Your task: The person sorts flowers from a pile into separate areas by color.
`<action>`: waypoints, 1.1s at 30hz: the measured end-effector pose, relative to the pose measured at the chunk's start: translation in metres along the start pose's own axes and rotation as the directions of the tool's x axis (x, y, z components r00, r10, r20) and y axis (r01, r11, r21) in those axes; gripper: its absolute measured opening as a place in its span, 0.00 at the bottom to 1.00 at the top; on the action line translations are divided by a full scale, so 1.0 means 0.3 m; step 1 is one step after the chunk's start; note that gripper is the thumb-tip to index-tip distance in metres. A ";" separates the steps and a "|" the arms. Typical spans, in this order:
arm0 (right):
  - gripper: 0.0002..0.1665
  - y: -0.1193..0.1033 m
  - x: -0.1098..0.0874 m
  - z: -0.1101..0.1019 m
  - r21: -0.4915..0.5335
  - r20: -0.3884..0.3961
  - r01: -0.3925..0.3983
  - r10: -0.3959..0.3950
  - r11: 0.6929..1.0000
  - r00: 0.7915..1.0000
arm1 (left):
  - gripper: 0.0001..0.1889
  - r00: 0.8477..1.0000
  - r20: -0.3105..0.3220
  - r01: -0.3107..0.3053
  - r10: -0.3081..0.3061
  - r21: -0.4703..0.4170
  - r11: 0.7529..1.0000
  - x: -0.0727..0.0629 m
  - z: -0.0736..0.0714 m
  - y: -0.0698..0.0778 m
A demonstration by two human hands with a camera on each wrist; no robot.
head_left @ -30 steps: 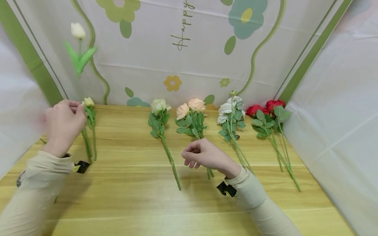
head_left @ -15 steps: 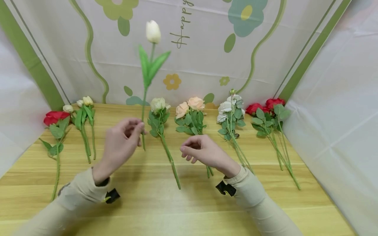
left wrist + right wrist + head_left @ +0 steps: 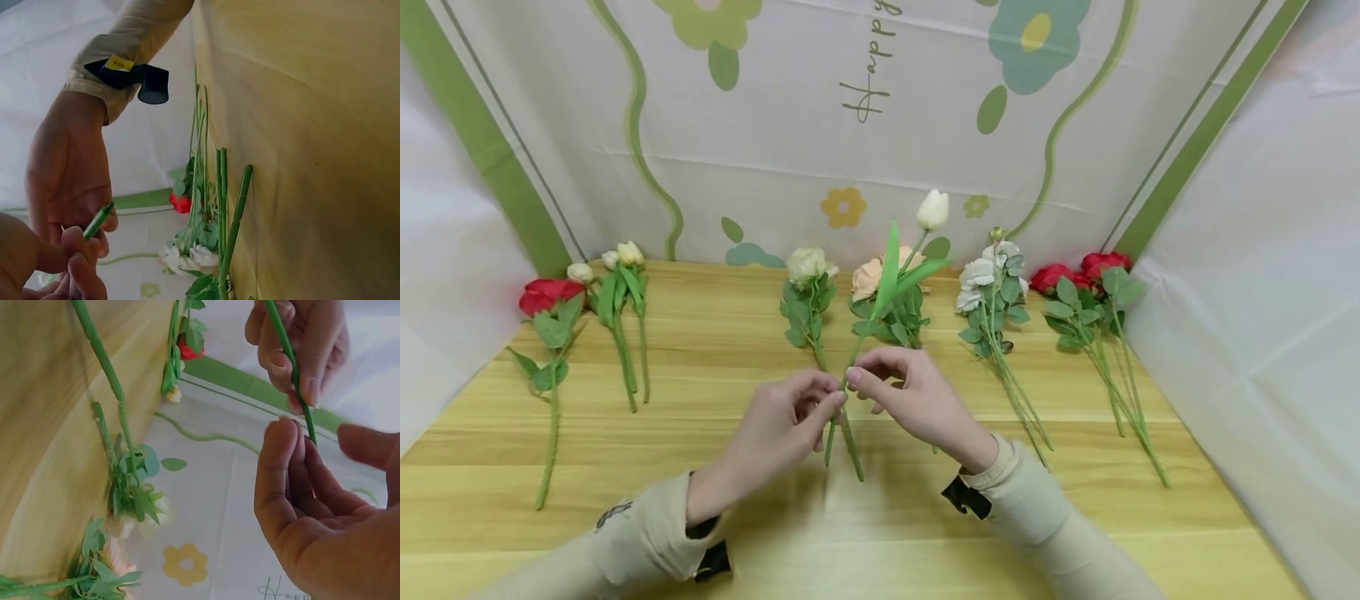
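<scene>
My left hand [image 3: 782, 425] pinches the lower stem of a white tulip [image 3: 933, 210], which leans up to the right over the table. Close beside it, my right hand [image 3: 921, 404] has its fingertips right at the stem, above the left hand's pinch. In the right wrist view, the right thumb [image 3: 369, 447] stands apart from the green tulip stem [image 3: 284, 340]. The cut end of the stem [image 3: 100, 222] pokes out past the left fingers in the left wrist view. Behind the tulip lie peach roses [image 3: 867, 279], partly covered by its leaves.
On the wooden table [image 3: 715, 333], a cream flower [image 3: 808, 265] lies under the tulip's stem. White flowers [image 3: 977, 279] and red roses [image 3: 1101, 265] lie to the right. Left are several pale tulips [image 3: 629, 253] and a red rose [image 3: 552, 296]. White cloth [image 3: 760, 125] rises behind.
My left hand has carried the white tulip from the far left to the middle, tilting it rightward and lowering it. The right hand has shifted slightly left, its fingers now at the stem.
</scene>
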State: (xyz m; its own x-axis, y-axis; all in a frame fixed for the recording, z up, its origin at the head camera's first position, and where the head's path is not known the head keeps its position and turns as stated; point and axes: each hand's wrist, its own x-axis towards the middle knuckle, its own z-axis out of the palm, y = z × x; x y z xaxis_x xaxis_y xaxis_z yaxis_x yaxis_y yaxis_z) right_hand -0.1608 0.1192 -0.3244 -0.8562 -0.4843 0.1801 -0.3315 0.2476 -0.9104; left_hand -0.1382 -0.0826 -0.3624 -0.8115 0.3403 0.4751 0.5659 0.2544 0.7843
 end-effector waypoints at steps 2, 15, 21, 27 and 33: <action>0.15 0.008 0.002 0.012 -0.019 -0.020 0.018 -0.018 1.000 1.000 | 0.01 0.999 0.048 -0.002 0.002 0.001 1.000 -0.005 0.008 0.004; 0.17 0.031 0.153 0.077 -0.286 0.104 -0.101 0.135 0.953 0.985 | 0.08 0.930 0.274 0.103 -0.243 0.440 0.892 -0.060 -0.162 -0.018; 0.21 0.030 0.316 0.175 -0.309 0.149 -0.191 0.246 0.932 0.958 | 0.11 0.900 0.199 0.195 -0.387 0.610 0.768 -0.107 -0.302 -0.064; 0.25 0.033 0.439 0.261 -0.450 0.156 -0.171 0.265 0.876 0.951 | 0.16 0.889 0.171 0.210 -0.424 0.671 0.711 -0.140 -0.373 -0.090; 0.14 0.029 0.496 0.299 -0.552 0.123 -0.190 0.305 0.812 0.944 | 0.19 0.874 0.177 0.234 -0.453 0.664 0.710 -0.140 -0.396 -0.098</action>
State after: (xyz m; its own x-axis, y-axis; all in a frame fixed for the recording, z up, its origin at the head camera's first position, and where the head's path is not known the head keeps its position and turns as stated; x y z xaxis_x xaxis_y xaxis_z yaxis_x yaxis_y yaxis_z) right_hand -0.2556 -0.0259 -0.3391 -0.8607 -0.4855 -0.1531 -0.3255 0.7562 -0.5676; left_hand -0.1381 -0.2119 -0.3578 -0.9395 0.3424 -0.0113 0.3090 0.8612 0.4036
